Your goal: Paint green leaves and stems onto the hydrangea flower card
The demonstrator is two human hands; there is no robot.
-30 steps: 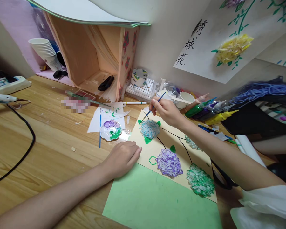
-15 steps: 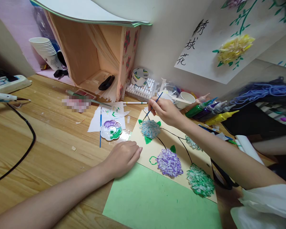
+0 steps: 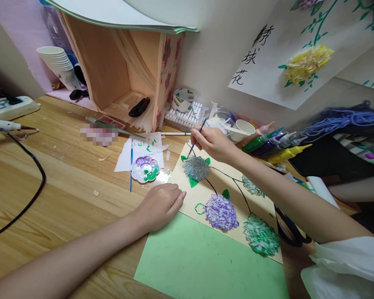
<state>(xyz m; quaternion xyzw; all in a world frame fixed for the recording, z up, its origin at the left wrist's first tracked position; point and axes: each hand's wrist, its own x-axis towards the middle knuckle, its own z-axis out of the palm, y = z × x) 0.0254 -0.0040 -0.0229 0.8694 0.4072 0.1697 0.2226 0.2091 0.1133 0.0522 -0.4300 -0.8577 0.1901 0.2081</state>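
My right hand [image 3: 212,144] pinches a thin blue paintbrush [image 3: 197,138], whose tip touches the cream paper [image 3: 191,195] by a green leaf above the blue paper flower [image 3: 195,167]. A purple flower [image 3: 220,212] and a green flower [image 3: 262,239] sit lower on the same sheet, joined by black stems. My left hand [image 3: 160,205] rests palm down with its fingers loosely curled, pressing on the left edge of the cream paper. A green sheet [image 3: 202,261] lies under that paper.
A flower-shaped palette [image 3: 145,169] with purple and green paint and a second blue brush [image 3: 131,165] lie left of the paper. Paint bottles [image 3: 276,145], a paper cup [image 3: 243,128] and a marker box [image 3: 184,116] line the wall. A black cable [image 3: 34,182] crosses the wooden table [image 3: 65,199].
My right hand and the brush have shifted slightly left and toward the wall. My left hand has stayed in place.
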